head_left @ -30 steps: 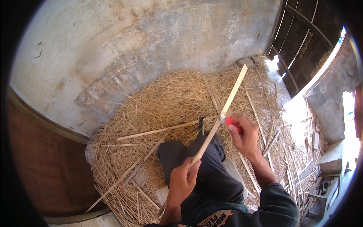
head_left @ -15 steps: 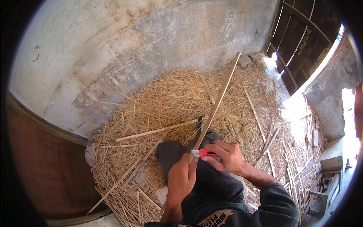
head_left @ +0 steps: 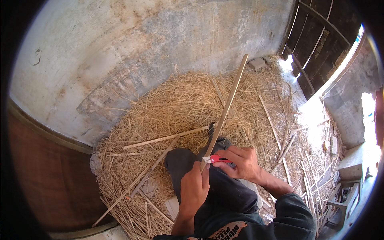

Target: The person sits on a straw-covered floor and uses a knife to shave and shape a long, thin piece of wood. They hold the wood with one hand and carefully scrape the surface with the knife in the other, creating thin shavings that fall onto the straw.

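Observation:
My left hand (head_left: 194, 187) is closed around the lower part of a long wooden strip (head_left: 226, 110), with the thumb lying along it. The strip slants up and away over my lap, its far end in front of the wall. In my right hand (head_left: 242, 163) is a red utility knife (head_left: 218, 159), pinched between thumb and fingers. Its pale blade end meets the strip just beyond my left thumb. The near end of the strip is hidden by my left hand and forearm.
A wide bed of straw-like shavings (head_left: 176, 104) covers the floor before a stained wall (head_left: 132, 44). Loose strips (head_left: 164, 138) lie on it to the left and right. Bricks (head_left: 333, 145) lie at the right. Dark boards (head_left: 316, 44) stand back right, a brown panel (head_left: 56, 180) at left.
The strip's far end has swung a little to the left. My left hand has shifted slightly right, and the knife stays against the strip.

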Demonstrator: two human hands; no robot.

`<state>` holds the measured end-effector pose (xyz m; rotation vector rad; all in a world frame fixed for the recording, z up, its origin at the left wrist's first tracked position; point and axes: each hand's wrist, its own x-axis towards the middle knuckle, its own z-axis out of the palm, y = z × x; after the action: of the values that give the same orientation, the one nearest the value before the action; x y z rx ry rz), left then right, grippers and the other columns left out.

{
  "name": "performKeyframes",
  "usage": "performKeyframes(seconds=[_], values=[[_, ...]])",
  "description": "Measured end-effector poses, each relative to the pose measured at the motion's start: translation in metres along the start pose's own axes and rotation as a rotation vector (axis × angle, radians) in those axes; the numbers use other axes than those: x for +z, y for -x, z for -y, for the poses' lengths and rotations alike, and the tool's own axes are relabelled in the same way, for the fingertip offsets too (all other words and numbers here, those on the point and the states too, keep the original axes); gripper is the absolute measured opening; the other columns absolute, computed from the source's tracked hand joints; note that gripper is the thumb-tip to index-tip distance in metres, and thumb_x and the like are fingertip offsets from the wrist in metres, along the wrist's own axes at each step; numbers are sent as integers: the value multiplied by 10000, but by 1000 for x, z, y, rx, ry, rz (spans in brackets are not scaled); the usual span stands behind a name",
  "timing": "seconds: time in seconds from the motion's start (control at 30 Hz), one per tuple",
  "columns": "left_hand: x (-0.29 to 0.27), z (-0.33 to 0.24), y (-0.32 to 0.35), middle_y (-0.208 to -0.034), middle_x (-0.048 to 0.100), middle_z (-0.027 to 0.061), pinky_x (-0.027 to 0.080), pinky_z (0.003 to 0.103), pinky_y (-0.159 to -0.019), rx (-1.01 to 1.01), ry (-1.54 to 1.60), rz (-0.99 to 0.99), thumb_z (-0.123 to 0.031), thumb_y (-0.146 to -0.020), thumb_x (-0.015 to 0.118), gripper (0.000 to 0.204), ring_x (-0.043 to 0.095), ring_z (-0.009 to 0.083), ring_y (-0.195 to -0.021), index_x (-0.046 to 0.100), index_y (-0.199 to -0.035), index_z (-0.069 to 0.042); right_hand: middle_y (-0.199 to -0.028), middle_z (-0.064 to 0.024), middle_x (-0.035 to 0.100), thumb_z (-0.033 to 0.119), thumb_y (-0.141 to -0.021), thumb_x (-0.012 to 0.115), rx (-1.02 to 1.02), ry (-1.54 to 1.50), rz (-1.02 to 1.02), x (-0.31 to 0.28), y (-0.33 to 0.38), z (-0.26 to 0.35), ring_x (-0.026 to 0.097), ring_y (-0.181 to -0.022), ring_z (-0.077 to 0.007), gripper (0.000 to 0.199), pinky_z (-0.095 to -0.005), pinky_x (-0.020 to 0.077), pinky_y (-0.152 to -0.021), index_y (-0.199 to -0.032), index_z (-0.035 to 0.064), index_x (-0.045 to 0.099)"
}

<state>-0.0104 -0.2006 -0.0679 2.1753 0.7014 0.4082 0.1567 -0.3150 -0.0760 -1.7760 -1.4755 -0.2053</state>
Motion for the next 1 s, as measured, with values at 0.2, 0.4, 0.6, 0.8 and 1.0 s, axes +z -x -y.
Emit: performKeyframes(seconds=[0.2,0.4,0.6,0.8,1.0], values=[[1,1,0,-700,628,238,466,530,-569,13,-10,3,-150,-1073,589,202,651,469,-685,542,-936,-8,-730,5,595,351,-860,847,-33,30,-23,-1,1,-5,623,-528,-187,303,-333,480,-468,-1040,122,763],[-3,1,2,-697,624,239,470,540,-578,4,-28,10,-168,-1079,578,206,649,473,-684,543,-945,-15,-719,9,585,356,-852,852,-39,71,-55,0,-2,-11,615,-526,-176,301,-327,477,-473,-1021,122,768],[-6,6,2,-699,631,237,476,549,-586,-1,-47,7,-202,-1091,555,224,649,481,-688,543,-962,-19,-704,15,581,369,-847,856,-42,85,-73,1,-7,-10,601,-517,-173,309,-320,472,-474,-1017,127,769],[-7,5,4,-703,615,263,458,546,-583,-8,-39,0,-194,-1088,562,237,640,495,-698,551,-946,-5,-694,20,576,366,-849,854,-64,114,-74,0,-8,-10,604,-520,-166,301,-319,476,-475,-1014,129,770],[-10,1,11,-705,606,276,450,553,-590,-35,-51,34,-200,-1088,562,258,637,505,-711,550,-928,3,-760,-34,679,329,-868,849,44,98,-147,-1,-7,-27,664,-572,-194,285,-313,516,-512,-1021,96,785]])
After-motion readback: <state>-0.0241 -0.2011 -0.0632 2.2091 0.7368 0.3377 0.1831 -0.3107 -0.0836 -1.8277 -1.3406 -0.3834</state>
